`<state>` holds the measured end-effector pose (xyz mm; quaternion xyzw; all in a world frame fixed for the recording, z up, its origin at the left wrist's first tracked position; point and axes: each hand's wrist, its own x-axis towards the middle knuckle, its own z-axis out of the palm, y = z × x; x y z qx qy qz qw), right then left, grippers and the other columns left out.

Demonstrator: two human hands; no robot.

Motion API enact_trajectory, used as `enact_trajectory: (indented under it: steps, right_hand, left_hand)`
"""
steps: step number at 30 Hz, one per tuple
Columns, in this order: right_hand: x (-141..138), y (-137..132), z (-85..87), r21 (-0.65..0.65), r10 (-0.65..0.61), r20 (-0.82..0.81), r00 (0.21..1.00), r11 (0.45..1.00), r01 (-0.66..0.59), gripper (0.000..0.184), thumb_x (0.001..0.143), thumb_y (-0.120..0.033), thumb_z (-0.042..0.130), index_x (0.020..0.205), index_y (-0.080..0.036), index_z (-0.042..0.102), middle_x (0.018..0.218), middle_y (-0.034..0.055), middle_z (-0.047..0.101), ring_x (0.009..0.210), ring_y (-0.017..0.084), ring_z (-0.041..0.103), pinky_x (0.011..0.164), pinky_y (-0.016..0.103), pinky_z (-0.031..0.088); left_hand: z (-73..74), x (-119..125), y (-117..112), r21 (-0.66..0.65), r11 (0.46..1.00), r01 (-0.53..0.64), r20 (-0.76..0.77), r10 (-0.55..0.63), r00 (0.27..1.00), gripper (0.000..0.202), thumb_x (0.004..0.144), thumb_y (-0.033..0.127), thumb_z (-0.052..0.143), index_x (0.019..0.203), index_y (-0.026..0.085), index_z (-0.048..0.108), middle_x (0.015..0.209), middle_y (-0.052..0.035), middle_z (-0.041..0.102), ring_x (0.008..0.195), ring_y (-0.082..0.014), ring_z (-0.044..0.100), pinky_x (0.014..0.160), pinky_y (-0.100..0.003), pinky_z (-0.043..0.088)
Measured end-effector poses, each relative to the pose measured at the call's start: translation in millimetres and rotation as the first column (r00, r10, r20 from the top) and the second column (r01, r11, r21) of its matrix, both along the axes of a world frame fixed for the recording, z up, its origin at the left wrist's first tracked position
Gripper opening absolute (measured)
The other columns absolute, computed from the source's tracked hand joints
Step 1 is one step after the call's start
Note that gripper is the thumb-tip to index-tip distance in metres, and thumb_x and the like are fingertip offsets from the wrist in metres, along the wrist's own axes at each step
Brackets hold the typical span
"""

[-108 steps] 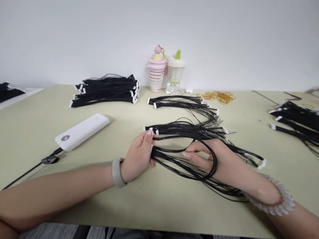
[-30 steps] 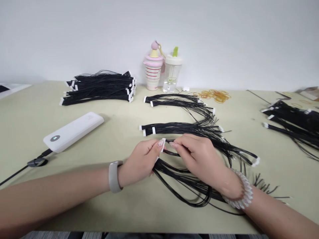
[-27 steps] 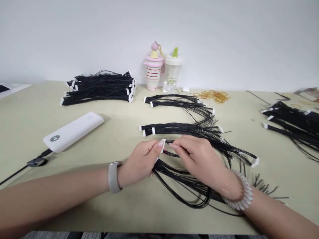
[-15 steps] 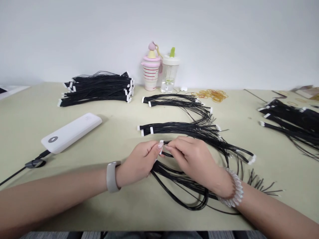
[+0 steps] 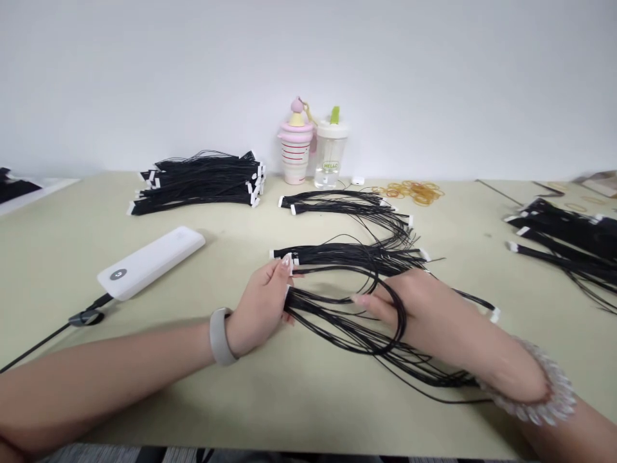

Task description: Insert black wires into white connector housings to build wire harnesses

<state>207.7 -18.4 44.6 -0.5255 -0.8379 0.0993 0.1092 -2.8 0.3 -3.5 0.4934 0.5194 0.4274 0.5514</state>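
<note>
Black wires (image 5: 318, 308) sit pinched in each grip, left hand (image 5: 260, 302) thumb-up, right hand (image 5: 427, 315) curled inward.

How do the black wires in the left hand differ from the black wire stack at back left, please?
Some held wires form a loop; the stack lies nearly straight. The left hand grips the held wires; the stack rests on the table. Both are black with white connectors.

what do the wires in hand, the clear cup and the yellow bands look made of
Wires: probably plastic-coated, judging by their smooth black surface; the core is hidden.
Clear cup: likely smooth plastic, possibly glass; its wall is see-through.
Yellow bands: probably rubber, with a translucent amber look and thin, tangled loops.
</note>
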Motion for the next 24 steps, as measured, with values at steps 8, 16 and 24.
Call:
enact_trajectory:
  steps: [8, 16, 24]
  right_hand:
    - [-24, -5, -20.6, -0.240, 0.193, -0.313, 0.930, 0.931, -0.274, 0.039, 0.090, -0.035, 0.035, 0.061, -0.014, 0.049, 0.055, -0.0040, 0.040, 0.051, 0.005, 0.032, 0.045, 0.018, 0.026]
    - [-42, -9, -21.5, -0.284, 0.169, -0.354, 0.920, 0.918, -0.278, 0.037, 0.091, -0.027, 0.034, 0.062, -0.015, 0.054, 0.057, -0.0039, 0.057, 0.051, 0.004, 0.047, 0.056, 0.018, 0.037]
    - [-46, -9, -22.5, -0.065, 0.260, -0.169, 0.951, 0.960, -0.274, 0.026, 0.084, -0.016, 0.041, 0.062, -0.017, 0.054, 0.051, -0.0060, 0.049, 0.046, 0.004, 0.035, 0.050, 0.020, 0.028]
  left_hand:
    - [3.5, -2, -7, 0.125, 0.990, 0.067, -0.186, -0.043, 0.982, 0.039, 0.084, 0.054, 0.034, 0.071, 0.017, 0.042, 0.049, 0.0061, 0.039, 0.034, -0.0051, 0.039, 0.033, -0.018, 0.032]
    - [-0.2, -5, -11, 0.347, 0.925, 0.157, -0.346, -0.029, 0.938, 0.037, 0.089, 0.042, 0.031, 0.074, 0.016, 0.053, 0.053, 0.0033, 0.043, 0.047, -0.0070, 0.039, 0.045, -0.019, 0.033]
    - [1.5, -6, -12, 0.377, 0.897, 0.231, -0.376, -0.079, 0.923, 0.035, 0.090, 0.037, 0.030, 0.074, 0.016, 0.053, 0.053, 0.0039, 0.043, 0.049, -0.0063, 0.039, 0.052, -0.019, 0.035]
